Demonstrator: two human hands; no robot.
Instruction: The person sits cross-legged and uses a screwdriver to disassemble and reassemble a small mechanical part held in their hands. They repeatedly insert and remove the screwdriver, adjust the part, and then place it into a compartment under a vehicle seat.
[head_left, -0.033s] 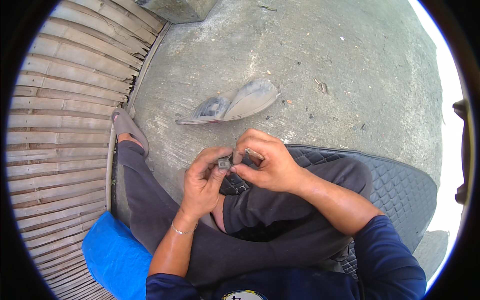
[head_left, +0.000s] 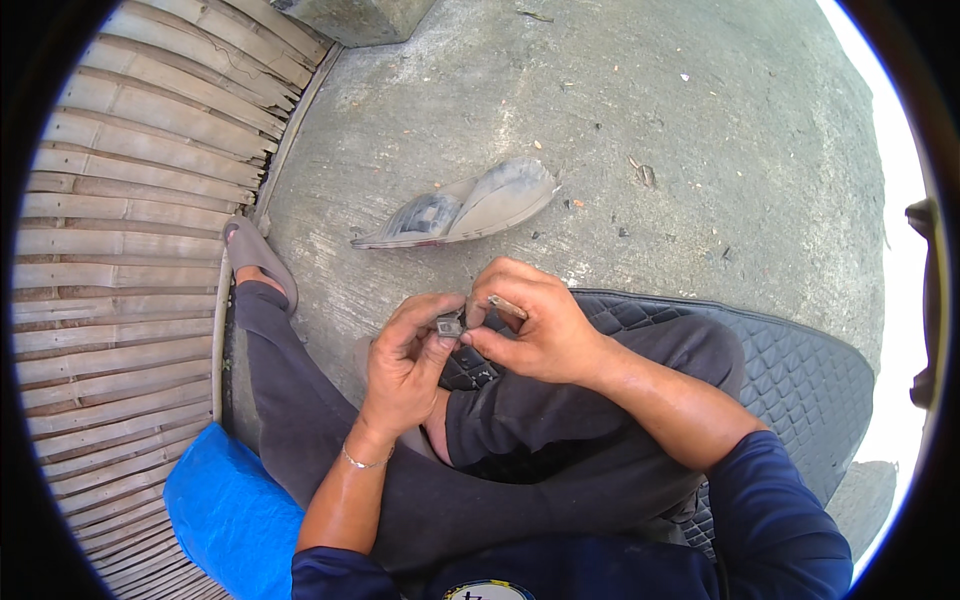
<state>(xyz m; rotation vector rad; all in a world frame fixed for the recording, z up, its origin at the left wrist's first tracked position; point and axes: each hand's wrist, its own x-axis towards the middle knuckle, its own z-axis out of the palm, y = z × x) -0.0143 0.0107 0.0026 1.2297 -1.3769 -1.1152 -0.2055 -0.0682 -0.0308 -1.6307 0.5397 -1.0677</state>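
Note:
A small grey, block-shaped piece (head_left: pixel 449 325) is pinched between the thumb and fingers of my left hand (head_left: pixel 405 350). My right hand (head_left: pixel 535 318) meets it from the right, thumb and index finger pressed together at the piece's edge. Tucked in the right hand's curled fingers is a short, thin, brownish stick-like thing (head_left: pixel 508 307); its exact kind is unclear. What the right fingertips pinch is too small to make out. Both hands are above my crossed leg.
Beyond my hands, a dusty grey curved shell-like panel (head_left: pixel 500 205) lies on the concrete floor (head_left: pixel 700 130). I sit on a black quilted mat (head_left: pixel 800 390). To the left stand a bamboo-slat wall (head_left: pixel 120 290) and a blue plastic-covered bundle (head_left: pixel 230 510). A concrete block (head_left: pixel 365 20) is at the far left.

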